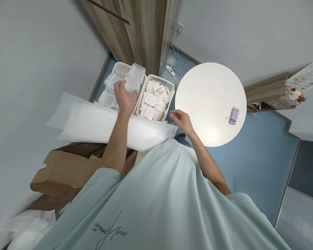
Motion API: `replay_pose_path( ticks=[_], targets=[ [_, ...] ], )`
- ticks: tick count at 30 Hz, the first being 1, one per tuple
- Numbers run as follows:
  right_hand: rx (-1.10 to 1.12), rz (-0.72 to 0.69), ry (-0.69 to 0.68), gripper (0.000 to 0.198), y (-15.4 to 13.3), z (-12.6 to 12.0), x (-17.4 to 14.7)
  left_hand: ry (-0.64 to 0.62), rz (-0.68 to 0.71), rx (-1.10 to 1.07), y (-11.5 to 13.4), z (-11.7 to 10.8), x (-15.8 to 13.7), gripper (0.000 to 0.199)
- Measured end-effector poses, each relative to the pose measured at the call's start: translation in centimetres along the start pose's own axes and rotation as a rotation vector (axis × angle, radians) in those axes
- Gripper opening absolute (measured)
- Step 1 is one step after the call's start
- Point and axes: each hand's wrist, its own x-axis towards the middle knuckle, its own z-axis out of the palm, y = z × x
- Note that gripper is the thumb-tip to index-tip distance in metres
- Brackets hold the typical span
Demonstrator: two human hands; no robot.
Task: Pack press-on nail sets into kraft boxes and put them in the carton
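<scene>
My left hand [125,97] is over a cream basket [118,65] filled with clear plastic cases [137,72]. Its thumb and fingers are spread apart beside one of these cases; whether they touch it I cannot tell. Right of it stands a second cream basket [138,111], perforated, heaped with small white printed cards or packets [150,99]. My right hand [182,121] hovers near that basket's lower right corner, close to the round table's edge, with fingers loosely bent and nothing visible in them.
A round white table [208,100] stands to the right, bearing a blurred purple item [234,116]. White sheets [146,133] lie before the baskets, above an open cardboard box [65,170]. Behind are a wooden cabinet [148,31] and a power strip [170,70] with cables on the floor.
</scene>
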Motion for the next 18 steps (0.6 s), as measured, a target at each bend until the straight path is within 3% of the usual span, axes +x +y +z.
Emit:
replay_pose_path(
  ticks=[8,12,18],
  targets=[
    [0.011,0.031,0.074,0.041,-0.2,-1.0,-1.9,0.007,-0.007,0.18,-0.5,2.7,2.2,0.059],
    [0.006,0.06,0.082,0.041,-0.2,-1.6,-2.7,0.017,-0.021,0.091,-0.6,3.0,2.1,0.055],
    [0.015,0.058,0.076,0.046,0.0,-2.4,-3.2,0.035,0.006,0.063,1.0,3.0,1.1,0.069]
  ],
)
